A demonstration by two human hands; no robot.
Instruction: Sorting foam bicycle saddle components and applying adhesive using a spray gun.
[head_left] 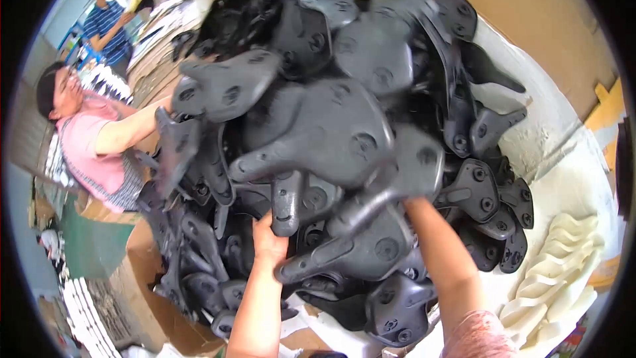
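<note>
Green floor (99,242) off past the left hand (270,242), plus two other people: one in pink (99,172) with an arm out to the black heap (381,50), and one in blue stripes (109,30) farther back. Just the one heap, all black plastic parts (331,129), in front of and around the left hand and right hand (416,207), way too many to count. Left hand up against the narrow end of one part (286,205), fingers mostly hidden, so can't tell how far open. Right hand tucked behind one more part (421,159); can't tell the grip there either. Also spotting cream wavy pieces (560,265) right of the right hand, overlapping, no solid count.
</note>
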